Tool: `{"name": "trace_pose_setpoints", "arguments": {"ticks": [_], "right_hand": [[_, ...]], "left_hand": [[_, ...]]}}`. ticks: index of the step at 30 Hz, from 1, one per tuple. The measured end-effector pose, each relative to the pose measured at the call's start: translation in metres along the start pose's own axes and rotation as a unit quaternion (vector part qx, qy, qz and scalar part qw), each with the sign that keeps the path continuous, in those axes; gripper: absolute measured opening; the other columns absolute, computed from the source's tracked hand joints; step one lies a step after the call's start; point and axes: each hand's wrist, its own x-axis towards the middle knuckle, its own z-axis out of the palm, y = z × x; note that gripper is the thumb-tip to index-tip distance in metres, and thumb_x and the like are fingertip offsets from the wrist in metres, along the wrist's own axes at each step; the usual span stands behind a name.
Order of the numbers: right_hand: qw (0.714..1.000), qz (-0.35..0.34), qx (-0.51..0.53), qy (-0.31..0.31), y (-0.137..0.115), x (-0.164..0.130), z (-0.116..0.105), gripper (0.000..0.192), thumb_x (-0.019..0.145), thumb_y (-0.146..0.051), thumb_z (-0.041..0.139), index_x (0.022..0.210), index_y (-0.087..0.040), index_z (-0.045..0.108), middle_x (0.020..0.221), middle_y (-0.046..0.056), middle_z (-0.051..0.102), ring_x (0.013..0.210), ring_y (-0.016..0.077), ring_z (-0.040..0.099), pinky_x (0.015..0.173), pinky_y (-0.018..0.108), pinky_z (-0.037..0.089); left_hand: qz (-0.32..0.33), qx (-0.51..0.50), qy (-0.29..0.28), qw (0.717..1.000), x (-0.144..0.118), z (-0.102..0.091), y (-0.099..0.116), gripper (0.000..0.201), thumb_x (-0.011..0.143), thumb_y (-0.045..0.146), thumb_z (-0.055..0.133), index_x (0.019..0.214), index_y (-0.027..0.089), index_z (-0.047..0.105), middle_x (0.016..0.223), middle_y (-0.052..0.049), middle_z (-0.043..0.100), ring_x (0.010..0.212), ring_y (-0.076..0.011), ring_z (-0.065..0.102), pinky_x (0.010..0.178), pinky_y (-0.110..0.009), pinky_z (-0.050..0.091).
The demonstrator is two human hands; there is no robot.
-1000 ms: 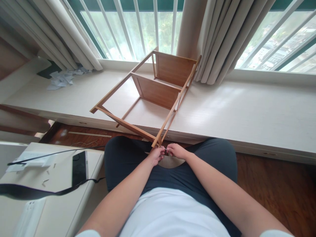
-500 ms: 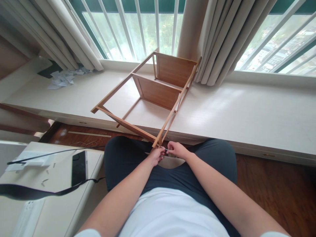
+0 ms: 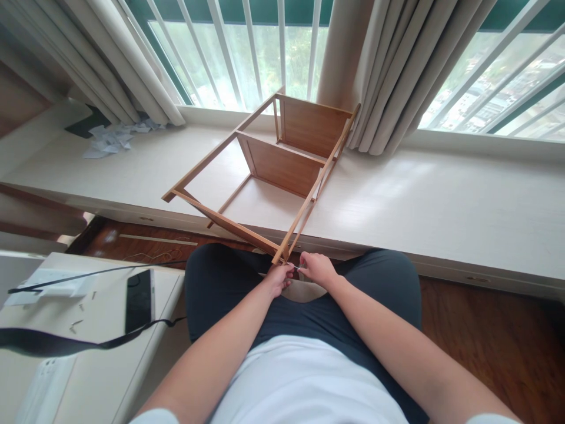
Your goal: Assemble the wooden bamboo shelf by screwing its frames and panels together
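Note:
A wooden shelf rack lies on its side across the white window ledge, its near end jutting over the edge towards my lap. At its nearest corner, my left hand is closed around the end of the frame. Close by on the right, my right hand pinches a thin metal tool that looks like a hex key. The tool points at the corner by my left fingers. Its tip and whatever it touches are too small to make out.
Left of me, a white table bears a phone, several small screws, a black strap and a white power strip. Paper scraps lie on the window ledge. Curtains hang behind the rack.
My right fingers have shifted slightly around the metal tool, which now looks straighter. The rack and my left hand stay almost the same; the view has moved a little.

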Motion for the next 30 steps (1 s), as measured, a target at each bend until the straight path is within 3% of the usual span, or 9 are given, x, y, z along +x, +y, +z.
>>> {"name": "trace_pose_setpoints", "arguments": {"ticks": [13,18,20,24,30], "right_hand": [[1.0,-0.006,0.013,0.006,0.003,0.001,0.006,0.018,0.088,-0.038,0.069,0.097,-0.023,0.067,0.094,0.005,0.075,0.086,0.0214,0.068,0.071,0.027,0.039],[0.995,-0.009,0.101,-0.008,0.01,0.006,0.016,0.012,0.085,-0.034,0.069,0.087,-0.022,0.073,0.085,0.004,0.075,0.079,0.0183,0.066,0.068,0.026,0.039],[0.982,-0.014,0.184,-0.031,0.013,0.009,0.022,0.012,0.085,-0.029,0.068,0.08,-0.02,0.072,0.074,0.003,0.072,0.071,0.0159,0.063,0.065,0.025,0.039],[0.928,0.004,0.358,-0.105,0.017,0.014,0.031,0.016,0.085,-0.021,0.062,0.071,-0.016,0.068,0.055,-0.002,0.06,0.054,0.0111,0.054,0.06,0.022,0.04],[0.889,0.048,0.423,-0.17,0.015,0.014,0.031,0.024,0.093,-0.024,0.047,0.078,-0.015,0.064,0.052,-0.004,0.055,0.043,0.0089,0.045,0.048,0.02,0.038]], "left_hand": [[-0.006,-0.003,-0.001,1.0,-0.001,0.001,0.001,0.014,0.077,0.023,0.076,0.085,0.016,0.066,0.082,-0.003,0.067,0.065,-0.0107,0.059,0.051,-0.02,0.04],[-0.006,-0.004,-0.006,1.0,-0.003,0.001,0.001,0.016,0.074,0.018,0.076,0.086,0.018,0.066,0.077,0.0,0.066,0.062,-0.0096,0.058,0.051,-0.02,0.04],[-0.006,-0.003,-0.006,1.0,-0.002,0.001,0.001,0.016,0.073,0.016,0.075,0.086,0.018,0.066,0.074,0.0,0.065,0.061,-0.0094,0.057,0.051,-0.02,0.039],[-0.006,-0.002,-0.004,1.0,-0.002,0.001,0.001,0.016,0.074,0.013,0.072,0.087,0.018,0.065,0.073,0.001,0.064,0.06,-0.0094,0.057,0.051,-0.02,0.039],[-0.005,-0.001,-0.007,1.0,-0.003,0.0,0.003,0.013,0.077,0.015,0.072,0.087,0.018,0.065,0.074,0.001,0.065,0.06,-0.0094,0.058,0.052,-0.02,0.04]]}}
